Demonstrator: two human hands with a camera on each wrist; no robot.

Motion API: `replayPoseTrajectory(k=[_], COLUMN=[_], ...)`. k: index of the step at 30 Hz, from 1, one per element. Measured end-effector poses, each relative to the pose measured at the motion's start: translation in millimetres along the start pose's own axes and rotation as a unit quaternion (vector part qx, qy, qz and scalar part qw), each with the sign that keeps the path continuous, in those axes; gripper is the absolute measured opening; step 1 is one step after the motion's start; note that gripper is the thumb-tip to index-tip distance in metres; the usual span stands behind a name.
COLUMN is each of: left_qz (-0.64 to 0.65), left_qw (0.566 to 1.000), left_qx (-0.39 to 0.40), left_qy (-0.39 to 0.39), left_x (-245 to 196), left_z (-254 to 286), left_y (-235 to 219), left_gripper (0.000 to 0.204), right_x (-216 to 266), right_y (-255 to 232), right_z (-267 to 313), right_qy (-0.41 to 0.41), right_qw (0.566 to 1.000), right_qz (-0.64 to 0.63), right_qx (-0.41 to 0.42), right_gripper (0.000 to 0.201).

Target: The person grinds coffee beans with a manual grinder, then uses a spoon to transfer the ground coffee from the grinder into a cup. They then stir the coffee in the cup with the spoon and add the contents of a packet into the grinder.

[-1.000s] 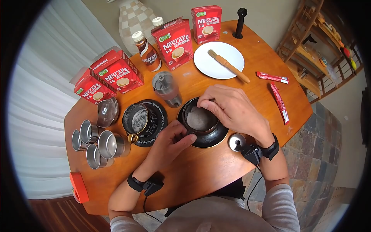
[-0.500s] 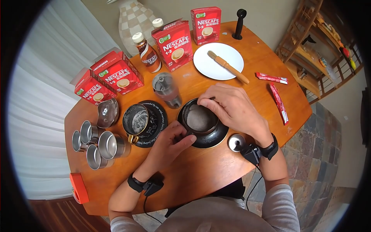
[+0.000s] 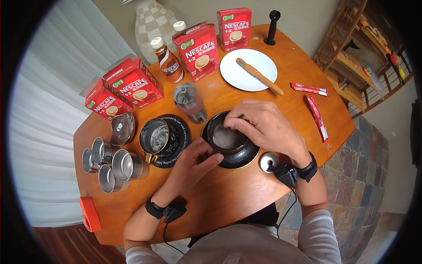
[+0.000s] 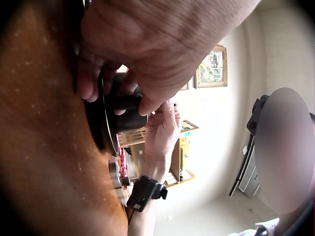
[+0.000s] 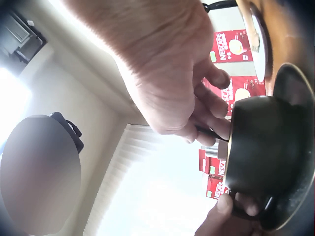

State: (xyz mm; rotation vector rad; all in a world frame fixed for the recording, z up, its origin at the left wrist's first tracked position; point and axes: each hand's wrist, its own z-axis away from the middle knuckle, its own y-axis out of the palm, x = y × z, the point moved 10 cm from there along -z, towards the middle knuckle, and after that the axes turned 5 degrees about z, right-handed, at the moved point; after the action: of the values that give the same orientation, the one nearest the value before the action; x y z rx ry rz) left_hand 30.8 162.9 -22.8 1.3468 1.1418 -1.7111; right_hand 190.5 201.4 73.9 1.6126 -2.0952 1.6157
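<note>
A black cup (image 3: 229, 151) with a gold rim stands on a black saucer (image 3: 239, 160) in front of the person. Greyish, cloudy contents (image 3: 225, 138) show inside it. The left hand (image 3: 193, 162) grips the cup's handle (image 4: 123, 102) between thumb and fingers, low beside the saucer. Above the cup's far right rim, the right hand (image 3: 269, 128) pinches a thin dark utensil handle (image 5: 210, 133). The utensil's lower end is hidden. To the left, a second black cup (image 3: 154, 135) with a gold handle sits on a printed black saucer (image 3: 179, 134).
A clear grinder-like cylinder (image 3: 190, 102) stands just behind the cups. Several steel cups (image 3: 125, 165) and a glass bowl (image 3: 122, 128) are at left. Red coffee boxes (image 3: 198, 50) and a white plate (image 3: 228, 72) with a brush (image 3: 259, 75) stand behind. Red sachets (image 3: 317, 118) lie at right.
The right hand's fingers have shifted slightly over the cup's rim, and the surface of the contents looks different. The left hand and the cup stay in place.
</note>
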Motion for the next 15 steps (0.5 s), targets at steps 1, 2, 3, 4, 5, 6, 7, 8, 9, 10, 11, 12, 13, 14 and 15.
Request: replayPoseTrajectory(k=[1, 2, 3, 4, 5, 6, 7, 8, 9, 10, 11, 12, 13, 14, 15], left_qz=[-0.003, -0.005, -0.008, -0.006, -0.004, -0.002, -0.006, -0.01, -0.014, -0.014, -0.014, -0.014, -0.013, -0.011, -0.01], left_qw=[1.0, 1.0, 1.0, 1.0, 1.0, 1.0, 1.0, 1.0, 1.0, 1.0, 1.0, 1.0, 1.0, 1.0, 1.0], left_qx=[0.001, 0.002, 0.001, 0.001, 0.0, 0.0, 0.0, 0.0, 0.001, 0.0, 0.0, -0.001, -0.002, -0.002, -0.002], left_qy=[0.001, 0.002, 0.003, 0.0, -0.003, -0.006, -0.004, -0.002, 0.0, -0.003, -0.006, -0.008, -0.009, -0.01, -0.011], left_x=[0.2, 0.5, 0.4, 0.4, 0.2, 0.4, 0.1, -0.2, -0.5, 0.1, 0.8, 1.4, 1.4, 1.7, 2.0], left_z=[-0.2, -0.4, -0.5, -0.4, 0.0, 0.1, 0.3, 0.2, 0.1, 0.0, 0.2, 0.3, 0.2, 0.3, 0.4], left_y=[0.2, 0.2, 0.0, -0.2, -0.1, -0.1, -0.2, -0.1, 0.0, -0.1, -0.3, -0.5, -0.7, -0.6, -0.5], left_gripper=[0.031, 0.031, 0.031, 0.031, 0.031, 0.031, 0.031, 0.031, 0.031, 0.031, 0.031, 0.031, 0.031, 0.032, 0.032], right_x=[-0.5, -1.4, -1.5, -1.1, 0.6, 0.9, -0.2, -2.1, -3.1, -4.4, -5.2, -6.1, -4.9, -3.7, -2.8], right_y=[0.7, 1.6, 2.0, 2.6, 2.1, 2.7, 0.2, -1.2, -4.1, -4.1, -4.8, -4.7, -4.2, -3.4, -2.6], right_z=[0.3, 0.3, 0.0, -0.4, -0.4, -0.2, -0.5, -0.9, -1.1, -1.3, -1.2, -1.2, -1.4, -1.1, -0.7], right_qy=[-0.001, -0.003, -0.006, 0.0, 0.006, 0.012, 0.013, 0.014, 0.014, 0.02, 0.026, 0.031, 0.027, 0.022, 0.018], right_qw=[1.0, 1.0, 1.0, 1.0, 1.0, 0.999, 1.0, 1.0, 0.999, 0.999, 0.999, 0.999, 1.0, 1.0, 1.0], right_qz=[-0.004, -0.008, -0.011, -0.013, -0.015, -0.017, -0.003, 0.01, 0.024, 0.022, 0.019, 0.016, 0.013, 0.009, 0.005], right_qx=[0.0, 0.0, 0.0, 0.01, 0.02, 0.03, 0.009, -0.012, -0.032, -0.025, -0.017, -0.01, -0.006, -0.003, 0.0], right_gripper=[0.019, 0.019, 0.019, 0.019, 0.02, 0.02, 0.02, 0.021, 0.021, 0.022, 0.022, 0.022, 0.022, 0.023, 0.023])
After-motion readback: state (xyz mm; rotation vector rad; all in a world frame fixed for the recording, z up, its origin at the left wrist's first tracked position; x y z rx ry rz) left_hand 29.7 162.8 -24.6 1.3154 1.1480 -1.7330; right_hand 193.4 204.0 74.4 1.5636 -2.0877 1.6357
